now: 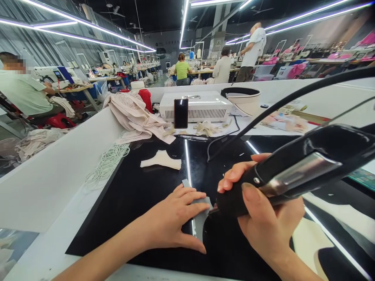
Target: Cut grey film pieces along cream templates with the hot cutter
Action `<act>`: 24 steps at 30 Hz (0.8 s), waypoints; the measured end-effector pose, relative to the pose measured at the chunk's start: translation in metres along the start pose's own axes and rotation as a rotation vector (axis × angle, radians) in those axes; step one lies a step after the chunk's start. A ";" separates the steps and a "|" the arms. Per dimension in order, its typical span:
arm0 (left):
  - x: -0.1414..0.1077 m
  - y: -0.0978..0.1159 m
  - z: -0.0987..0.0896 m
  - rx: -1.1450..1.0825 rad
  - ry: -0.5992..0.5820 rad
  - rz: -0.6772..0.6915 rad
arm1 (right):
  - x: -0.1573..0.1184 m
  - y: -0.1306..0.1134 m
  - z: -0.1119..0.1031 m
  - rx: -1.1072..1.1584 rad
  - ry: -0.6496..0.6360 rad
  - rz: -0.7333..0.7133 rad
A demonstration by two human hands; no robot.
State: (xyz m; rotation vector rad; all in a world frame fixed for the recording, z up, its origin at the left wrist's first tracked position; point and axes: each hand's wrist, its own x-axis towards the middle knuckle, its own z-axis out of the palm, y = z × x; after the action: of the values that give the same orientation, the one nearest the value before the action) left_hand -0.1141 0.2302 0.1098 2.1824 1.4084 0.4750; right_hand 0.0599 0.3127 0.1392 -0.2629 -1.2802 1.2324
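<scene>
My left hand point(178, 212) lies with its fingers spread on a flat grey translucent piece point(200, 226) on the black glossy board point(158, 218). My right hand point(263, 218) is wrapped around a thick black corded hand tool point(295, 171) with a metal strip along its side. The tool's tip points down left and meets, or nearly meets, the grey piece's right edge beside my left fingers. Beyond my left hand lies a cream curved fabric piece point(161, 160). More pale cut pieces point(310, 238) are partly hidden behind my right wrist.
A white vented box point(196, 105) stands behind the board, with an upright phone point(181, 113) in front. Beige cloth point(134, 113) is heaped at the back left, above pale green cord loops point(107, 164). The tool's black cable point(272, 105) arches over the right side. Several people sit or stand farther off.
</scene>
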 end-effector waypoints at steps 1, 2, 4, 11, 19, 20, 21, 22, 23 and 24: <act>0.000 0.000 0.000 -0.004 0.009 0.008 | 0.000 -0.001 0.000 -0.001 0.002 0.004; 0.000 0.000 0.001 -0.007 0.018 0.016 | -0.001 -0.002 0.000 0.005 0.004 0.013; 0.000 -0.001 0.002 -0.007 0.029 0.027 | -0.002 -0.004 0.001 0.022 0.009 0.036; 0.000 -0.005 0.006 0.008 0.064 0.056 | -0.008 -0.005 0.003 0.035 -0.054 0.061; -0.002 -0.004 0.008 0.018 0.063 0.057 | -0.015 -0.011 0.004 0.022 -0.040 0.098; -0.002 -0.004 0.008 0.023 0.057 0.055 | -0.016 -0.014 0.005 0.035 -0.045 0.100; -0.002 -0.004 0.008 0.028 0.051 0.053 | -0.017 -0.016 0.006 0.048 -0.049 0.105; -0.002 -0.003 0.007 0.031 0.045 0.050 | -0.018 -0.018 0.007 0.057 -0.053 0.110; -0.001 -0.003 0.007 0.030 0.041 0.045 | -0.018 -0.020 0.009 0.064 -0.057 0.117; 0.000 -0.003 0.006 0.026 0.040 0.039 | -0.018 -0.021 0.010 0.066 -0.062 0.123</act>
State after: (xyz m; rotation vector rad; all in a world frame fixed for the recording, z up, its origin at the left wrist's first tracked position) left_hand -0.1129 0.2294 0.1031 2.2363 1.4023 0.5199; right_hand 0.0670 0.2852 0.1480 -0.2608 -1.2888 1.3949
